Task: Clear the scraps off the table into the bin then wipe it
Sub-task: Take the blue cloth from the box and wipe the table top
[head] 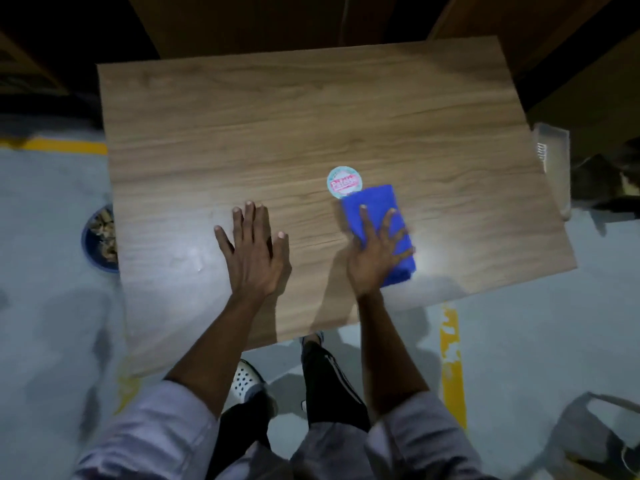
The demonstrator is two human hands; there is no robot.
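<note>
Folded blue microfibre cloth [372, 199] is pressed flat under the spread right hand [375, 254], left hand [254, 251] splayed empty on the wood-grain table top [311, 116] beside it, so a hard push could probably snag the round teal-rimmed sticker [343, 181] just beyond that right hand.

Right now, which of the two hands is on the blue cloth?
The right hand: it presses on the blue cloth, while the left hand lies flat on the bare tabletop.
</note>
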